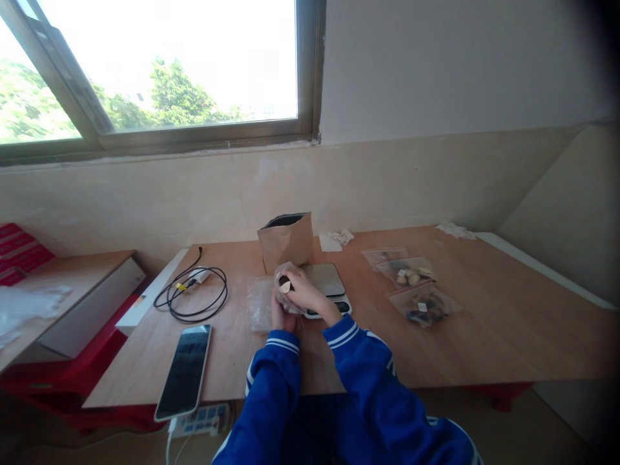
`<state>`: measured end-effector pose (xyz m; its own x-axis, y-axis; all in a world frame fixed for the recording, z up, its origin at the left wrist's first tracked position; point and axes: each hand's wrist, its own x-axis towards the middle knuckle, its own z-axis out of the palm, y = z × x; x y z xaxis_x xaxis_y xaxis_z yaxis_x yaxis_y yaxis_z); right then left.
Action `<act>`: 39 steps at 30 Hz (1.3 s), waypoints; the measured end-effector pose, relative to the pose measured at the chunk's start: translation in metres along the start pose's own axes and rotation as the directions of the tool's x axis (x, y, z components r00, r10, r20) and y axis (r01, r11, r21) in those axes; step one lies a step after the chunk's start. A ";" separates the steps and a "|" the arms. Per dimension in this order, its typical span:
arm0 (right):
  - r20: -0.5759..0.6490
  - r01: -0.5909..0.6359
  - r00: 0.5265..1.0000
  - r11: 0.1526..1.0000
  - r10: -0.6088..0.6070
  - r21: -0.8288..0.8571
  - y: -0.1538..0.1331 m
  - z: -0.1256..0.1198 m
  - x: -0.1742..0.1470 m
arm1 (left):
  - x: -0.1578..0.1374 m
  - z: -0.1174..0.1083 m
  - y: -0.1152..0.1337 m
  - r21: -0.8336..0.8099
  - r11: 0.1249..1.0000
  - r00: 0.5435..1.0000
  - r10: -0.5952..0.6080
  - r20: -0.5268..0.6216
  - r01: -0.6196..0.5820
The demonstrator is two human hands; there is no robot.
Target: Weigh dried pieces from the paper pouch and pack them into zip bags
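Observation:
My left hand (pixel 283 318) is wrapped round a clear plastic bag (pixel 285 268) from below. Above it, the fingers of my right hand (pixel 309 292) are closed at the mouth of this bag, on a small dark piece with a pale tan face (pixel 286 287); its kind is too small to make out. Another clear plastic bag (pixel 260 307) lies flat on the table, just left of my hands. A kitchen scale (pixel 329 280) sits partly behind my right hand and wrist. Behind both hands a brown paper pouch (pixel 285 240) stands upright with its top open.
Several zip bags with contents, among them a bag of pale pieces (pixel 411 276) and a bag of dark pieces (pixel 424 307), lie to the right. A coiled black cable (pixel 225 290) and a phone (pixel 185 371) lie left, the phone over the front edge. Crumpled tissue (pixel 343 237) lies behind.

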<state>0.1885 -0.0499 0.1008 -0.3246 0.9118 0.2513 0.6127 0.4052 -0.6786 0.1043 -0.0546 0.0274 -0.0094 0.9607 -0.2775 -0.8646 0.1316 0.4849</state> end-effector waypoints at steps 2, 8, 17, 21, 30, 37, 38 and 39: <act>-0.008 0.031 1.000 0.996 -0.030 0.085 0.003 -0.004 -0.003 | 0.000 0.000 0.000 0.009 1.000 1.000 -0.006 0.011 0.006; -0.099 0.072 0.994 0.953 -0.044 0.294 0.008 -0.011 0.001 | 0.005 0.000 0.002 0.001 1.000 1.000 0.010 0.024 -0.010; -0.279 0.110 0.960 0.926 -0.005 0.361 0.015 -0.007 0.010 | 0.003 -0.001 0.003 0.050 0.999 1.000 0.022 0.013 -0.023; -0.175 0.088 0.984 0.931 -0.027 0.355 0.012 -0.009 0.008 | 0.000 0.000 0.004 0.044 0.999 1.000 0.018 0.000 -0.018; -0.174 0.127 0.983 0.913 -0.062 0.388 0.004 -0.016 0.008 | 0.000 -0.002 0.003 -0.041 0.999 1.000 -0.013 0.006 0.013; -0.165 0.130 0.984 0.901 -0.066 0.414 0.003 -0.018 0.009 | 0.002 -0.006 0.003 -0.103 0.994 1.000 -0.024 -0.003 0.023; -0.195 0.141 0.979 0.897 -0.063 0.419 0.004 -0.017 0.010 | 0.003 -0.006 0.003 -0.116 0.993 1.000 -0.027 -0.008 0.026; -0.227 0.153 0.972 0.891 -0.058 0.428 0.006 -0.017 0.011 | 0.003 -0.007 0.002 -0.127 0.992 1.000 -0.029 -0.010 0.027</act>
<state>0.2008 -0.0369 0.1114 -0.1876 0.8781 0.4401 0.1883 0.4719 -0.8613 0.0988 -0.0530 0.0220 0.0104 0.9539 -0.3000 -0.9213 0.1258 0.3679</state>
